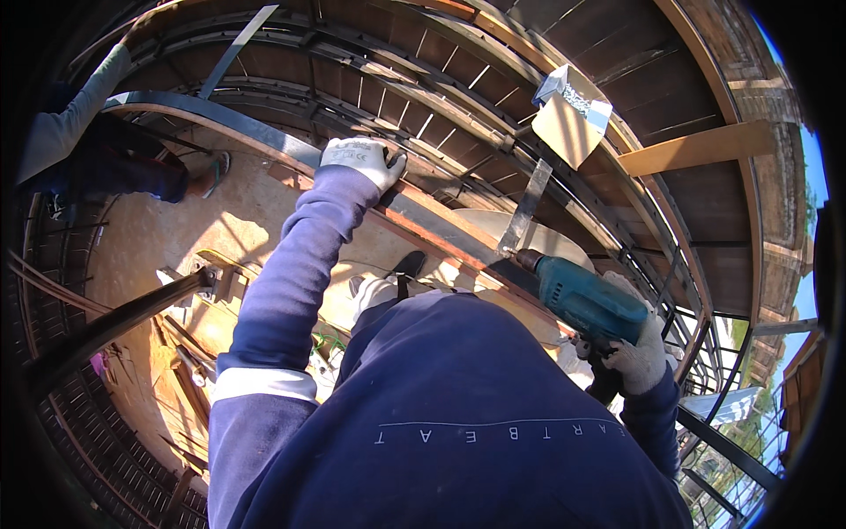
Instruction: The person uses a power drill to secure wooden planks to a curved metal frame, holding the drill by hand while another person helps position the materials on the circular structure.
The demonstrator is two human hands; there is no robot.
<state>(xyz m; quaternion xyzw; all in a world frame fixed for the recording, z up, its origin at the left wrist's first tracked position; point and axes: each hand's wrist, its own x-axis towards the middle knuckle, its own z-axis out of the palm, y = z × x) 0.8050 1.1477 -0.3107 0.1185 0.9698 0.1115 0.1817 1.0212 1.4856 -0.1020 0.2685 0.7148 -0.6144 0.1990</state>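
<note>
My right hand [641, 357], in a pale work glove, is wrapped round the grip of a teal power drill [586, 300]. The drill points left, its tip at the lower end of a short flat metal strip [529, 203], where the strip meets a long beam [432, 220]. That beam is dark on top with a reddish-brown edge and runs from upper left to lower right in front of me. Farther up it, my left hand [357, 163], also gloved, is closed over the beam. The fingertips on its far side are hidden.
An open carton [568, 119] of small screws or nails rests on the framework at upper right, near a wooden plank [696, 150]. Curved metal rails surround me. At left stands another person, with a grey sleeve [88, 110] and sandalled foot [216, 172]. Wood pieces [181, 366] lie below.
</note>
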